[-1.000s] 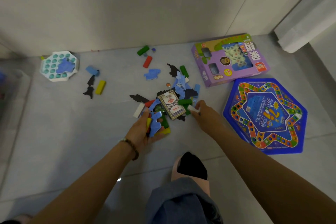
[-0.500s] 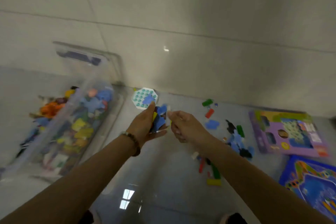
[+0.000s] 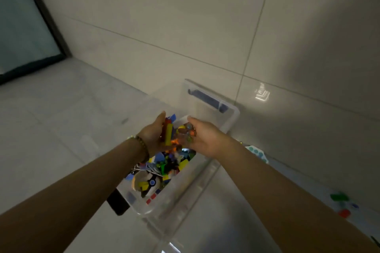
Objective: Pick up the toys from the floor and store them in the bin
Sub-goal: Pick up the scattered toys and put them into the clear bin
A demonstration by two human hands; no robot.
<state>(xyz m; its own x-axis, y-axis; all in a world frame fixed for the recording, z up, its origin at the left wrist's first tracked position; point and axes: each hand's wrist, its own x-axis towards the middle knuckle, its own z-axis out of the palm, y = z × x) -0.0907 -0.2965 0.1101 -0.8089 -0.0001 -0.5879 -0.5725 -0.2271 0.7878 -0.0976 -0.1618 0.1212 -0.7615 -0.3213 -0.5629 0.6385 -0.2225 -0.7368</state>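
- Clear plastic bin [image 3: 207, 172] sits on the pale tiled floor [image 3: 67, 113], its far end against the foot of the tiled wall [image 3: 185, 26]; long axis runs from near-left to far-right, toward the wall.
- bin's far end has a dark blue handle slot [image 3: 207, 99]; a dark latch [image 3: 117, 203] shows at its near-left corner.
- bin is well filled: mixed coloured blocks and flat pieces, blurred; a white ball toy [image 3: 147, 186] with a yellow patch and blue button lies at the near end.
- left hand [image 3: 154, 135] is over the bin, cupped palm-right around a bunch of toy pieces [image 3: 169, 132]; the yellow and red bar-shaped ones stand roughly upright, a blue piece sticks out on top.
- right hand [image 3: 205, 139] also over the bin, just beside the left, fingers curled down; small blurred bits at the fingertips, cannot tell if gripped or let go.
- both forearms cross over the bin's near half and hide part of the contents; beaded bracelet [image 3: 141, 146] on left wrist.
- right of the bin, by the wall: edge of a white board with teal dots [image 3: 258, 153], mostly hidden behind right arm.
- farther right on the floor: loose green block [image 3: 339, 197], red block [image 3: 344, 212], blurred.
- dark-framed glass panel [image 3: 22, 26] in far-left corner.
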